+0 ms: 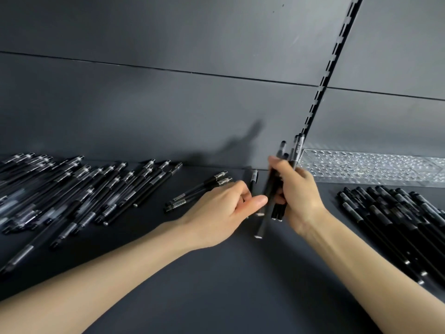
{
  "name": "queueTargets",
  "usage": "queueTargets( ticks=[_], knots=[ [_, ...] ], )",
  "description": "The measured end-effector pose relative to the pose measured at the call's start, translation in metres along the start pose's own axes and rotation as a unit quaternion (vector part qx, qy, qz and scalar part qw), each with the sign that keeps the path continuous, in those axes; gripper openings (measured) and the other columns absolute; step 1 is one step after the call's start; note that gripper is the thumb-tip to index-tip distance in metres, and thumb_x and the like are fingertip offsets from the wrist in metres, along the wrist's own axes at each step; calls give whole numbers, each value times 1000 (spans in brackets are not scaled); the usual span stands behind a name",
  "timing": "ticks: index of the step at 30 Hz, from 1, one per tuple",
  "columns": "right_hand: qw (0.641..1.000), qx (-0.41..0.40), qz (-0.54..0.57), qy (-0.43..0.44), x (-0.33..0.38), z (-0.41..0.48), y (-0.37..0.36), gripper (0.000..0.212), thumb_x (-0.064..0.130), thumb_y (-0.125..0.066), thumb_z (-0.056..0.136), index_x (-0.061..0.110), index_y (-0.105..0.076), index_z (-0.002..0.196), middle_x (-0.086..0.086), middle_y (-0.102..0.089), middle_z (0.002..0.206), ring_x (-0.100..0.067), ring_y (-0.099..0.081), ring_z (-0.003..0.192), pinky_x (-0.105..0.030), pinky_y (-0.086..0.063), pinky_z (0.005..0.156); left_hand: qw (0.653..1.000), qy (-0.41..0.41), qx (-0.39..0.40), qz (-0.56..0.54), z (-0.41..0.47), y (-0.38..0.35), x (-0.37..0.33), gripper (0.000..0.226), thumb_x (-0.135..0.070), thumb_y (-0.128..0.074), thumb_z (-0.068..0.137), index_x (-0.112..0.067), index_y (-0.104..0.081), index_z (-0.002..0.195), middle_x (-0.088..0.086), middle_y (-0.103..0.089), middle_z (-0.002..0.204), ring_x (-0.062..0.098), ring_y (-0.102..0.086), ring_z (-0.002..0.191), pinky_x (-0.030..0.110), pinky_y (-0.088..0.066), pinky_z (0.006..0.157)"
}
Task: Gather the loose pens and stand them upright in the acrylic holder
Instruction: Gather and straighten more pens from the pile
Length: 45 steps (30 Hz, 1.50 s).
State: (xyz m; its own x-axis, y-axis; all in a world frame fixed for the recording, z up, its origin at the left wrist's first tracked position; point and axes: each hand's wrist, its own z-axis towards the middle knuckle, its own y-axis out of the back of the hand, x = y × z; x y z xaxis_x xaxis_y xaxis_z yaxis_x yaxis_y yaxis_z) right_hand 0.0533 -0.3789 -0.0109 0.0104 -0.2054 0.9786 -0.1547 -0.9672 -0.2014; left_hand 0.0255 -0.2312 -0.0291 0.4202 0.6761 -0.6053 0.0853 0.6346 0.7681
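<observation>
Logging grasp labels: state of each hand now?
Left hand: curled, grip cannot be told.
Right hand: holding a bundle of pens.

Grey back panel (168, 104) with slotted rail (331, 66)

The dark shelf (212, 285) carries a left pen heap (72, 189), right pen heap (397, 218) and acrylic holder (373, 169).

Pens (72, 189) black plastic, slightly glossy; holder (375, 168) clear glossy acrylic; shelf (216, 285) and back panel (168, 104) matt dark grey.
</observation>
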Motion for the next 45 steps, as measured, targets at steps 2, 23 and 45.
queueTargets(
  ticks=[2,23,45],
  knots=[
    [998,-61,-19,23,5,6,6,24,23,-56,91,17,-44,71,2,-39,56,-7,-35,40,-18,-30,40,998,-27,1,61,0,-4,7,32,-47,-35,97,-26,-57,106,-9,-51,105,10,-43,103,30,-34,94],
    [995,75,-53,-47,-14,-25,-46,25,27,-73,80,5,-60,79,1,-43,49,-10,-27,37,-19,-23,35,962,71,-126,-232,-53,35,10,11,-10,-77,75,-15,-67,75,-2,-69,69,10,-66,66,20,-53,68],
    [981,135,-87,105,-38,-43,-101,39,25,-64,88,9,-38,64,-7,-31,53,-16,-27,45,-30,-27,46,910,140,-103,376,-55,76,80,30,-41,-45,95,-16,-59,104,2,-59,111,22,-51,109,29,-36,88]
  ],
)
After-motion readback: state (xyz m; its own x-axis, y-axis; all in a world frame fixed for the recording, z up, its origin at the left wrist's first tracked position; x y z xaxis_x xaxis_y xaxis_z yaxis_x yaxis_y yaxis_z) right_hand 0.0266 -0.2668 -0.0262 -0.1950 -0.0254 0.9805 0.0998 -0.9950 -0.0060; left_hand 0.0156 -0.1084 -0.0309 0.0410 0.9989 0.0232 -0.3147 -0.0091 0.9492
